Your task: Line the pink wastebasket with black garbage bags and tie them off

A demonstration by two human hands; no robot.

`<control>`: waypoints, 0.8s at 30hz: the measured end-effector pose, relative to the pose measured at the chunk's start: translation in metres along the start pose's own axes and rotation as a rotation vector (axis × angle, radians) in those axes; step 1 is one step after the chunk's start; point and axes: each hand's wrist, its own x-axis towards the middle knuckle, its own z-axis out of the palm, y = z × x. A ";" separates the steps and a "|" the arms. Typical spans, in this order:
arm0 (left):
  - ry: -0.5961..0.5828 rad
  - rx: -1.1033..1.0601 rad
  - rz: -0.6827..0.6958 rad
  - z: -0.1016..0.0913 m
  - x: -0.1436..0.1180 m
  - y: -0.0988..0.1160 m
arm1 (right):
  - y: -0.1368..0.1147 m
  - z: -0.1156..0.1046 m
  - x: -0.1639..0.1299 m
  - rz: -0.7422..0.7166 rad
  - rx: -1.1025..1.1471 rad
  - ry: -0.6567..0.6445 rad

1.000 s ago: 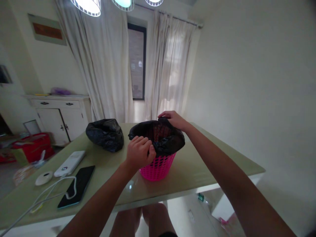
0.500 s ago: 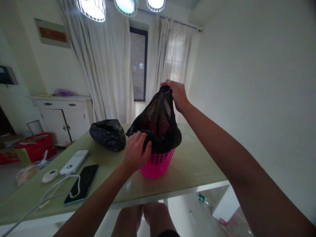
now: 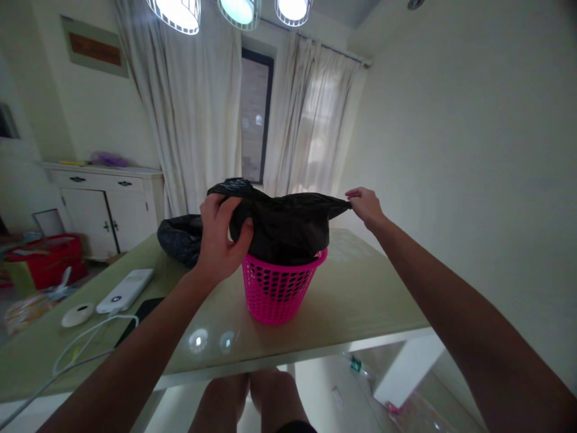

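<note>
Black bag [image 3: 288, 225] unlabelled, both hands' grip [image 3: 220, 234] [image 3: 366, 206]; pink basket [image 3: 277, 288].

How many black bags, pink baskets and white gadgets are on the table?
Black bags: 2, one stretched between the left hand and right hand over the basket, one lying behind.
Pink baskets: 1.
White gadgets: 2, a flat box and a round puck.
Total: 5
</note>
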 end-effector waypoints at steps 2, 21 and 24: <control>0.026 -0.052 0.057 -0.004 0.005 0.008 | -0.020 0.000 -0.014 -0.106 -0.034 0.061; 0.191 -0.392 -0.205 -0.042 0.007 0.011 | -0.145 0.113 -0.099 -0.672 0.205 -0.750; -0.143 -0.439 -0.365 -0.020 -0.007 -0.002 | -0.152 0.107 -0.106 -0.733 0.190 -0.757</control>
